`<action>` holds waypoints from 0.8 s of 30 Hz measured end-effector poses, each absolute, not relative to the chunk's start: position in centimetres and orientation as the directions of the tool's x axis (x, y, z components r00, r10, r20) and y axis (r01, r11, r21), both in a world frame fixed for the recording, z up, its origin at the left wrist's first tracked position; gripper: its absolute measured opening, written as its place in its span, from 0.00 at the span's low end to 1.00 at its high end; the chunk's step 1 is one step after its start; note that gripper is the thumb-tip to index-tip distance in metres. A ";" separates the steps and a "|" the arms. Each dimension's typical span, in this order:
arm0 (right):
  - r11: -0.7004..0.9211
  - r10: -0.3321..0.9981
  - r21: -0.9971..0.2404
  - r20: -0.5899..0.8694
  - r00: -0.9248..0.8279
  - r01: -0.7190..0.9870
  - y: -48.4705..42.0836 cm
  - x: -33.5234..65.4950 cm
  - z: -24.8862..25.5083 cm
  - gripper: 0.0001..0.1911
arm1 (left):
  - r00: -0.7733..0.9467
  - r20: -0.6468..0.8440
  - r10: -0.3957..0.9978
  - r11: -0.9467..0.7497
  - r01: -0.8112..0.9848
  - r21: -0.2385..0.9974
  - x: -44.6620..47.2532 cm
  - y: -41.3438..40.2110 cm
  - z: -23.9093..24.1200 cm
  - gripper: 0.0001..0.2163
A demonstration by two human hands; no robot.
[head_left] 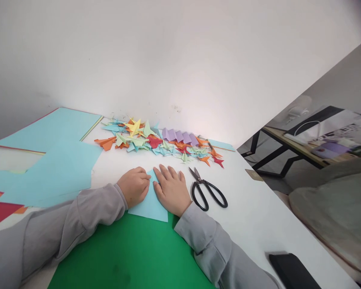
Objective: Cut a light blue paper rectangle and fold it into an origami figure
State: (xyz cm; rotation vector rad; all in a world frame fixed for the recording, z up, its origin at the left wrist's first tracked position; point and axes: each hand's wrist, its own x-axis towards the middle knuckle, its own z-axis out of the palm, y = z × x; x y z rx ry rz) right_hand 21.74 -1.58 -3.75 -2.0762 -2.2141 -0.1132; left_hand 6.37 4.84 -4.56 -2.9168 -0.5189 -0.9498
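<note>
A light blue sheet of paper (152, 206), folded to a point at its far end, lies between my two hands. My left hand (134, 188) is closed at its left edge, the fingertips curled against the paper near the point. Spread out flat, my right hand (173, 190) presses on the right side of the sheet. The sheet's near part rests over a green sheet (132, 253). Just right of my right hand lie black-handled scissors (203, 188), their blades slightly apart and pointing away.
Folded paper planes and stars (156, 140) in several colours line the wall, with a purple pleated strip (180, 136) among them. Loose blue sheets (57, 172) and a paper stack (48, 130) lie left. A black object (291, 271) is at the near right.
</note>
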 end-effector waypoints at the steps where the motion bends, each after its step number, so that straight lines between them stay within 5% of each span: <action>1: 0.062 0.991 -0.020 0.124 -0.059 0.998 -1.6 21.7 -3.7 0.26 | 0.757 0.578 0.304 -0.943 0.324 0.071 6.4 4.9 -4.6 0.10; 24: 0.063 0.992 -0.040 0.115 -0.058 0.997 -1.5 21.8 -3.5 0.23 | 0.759 0.588 0.280 -0.943 0.332 0.021 6.4 4.8 -4.6 0.11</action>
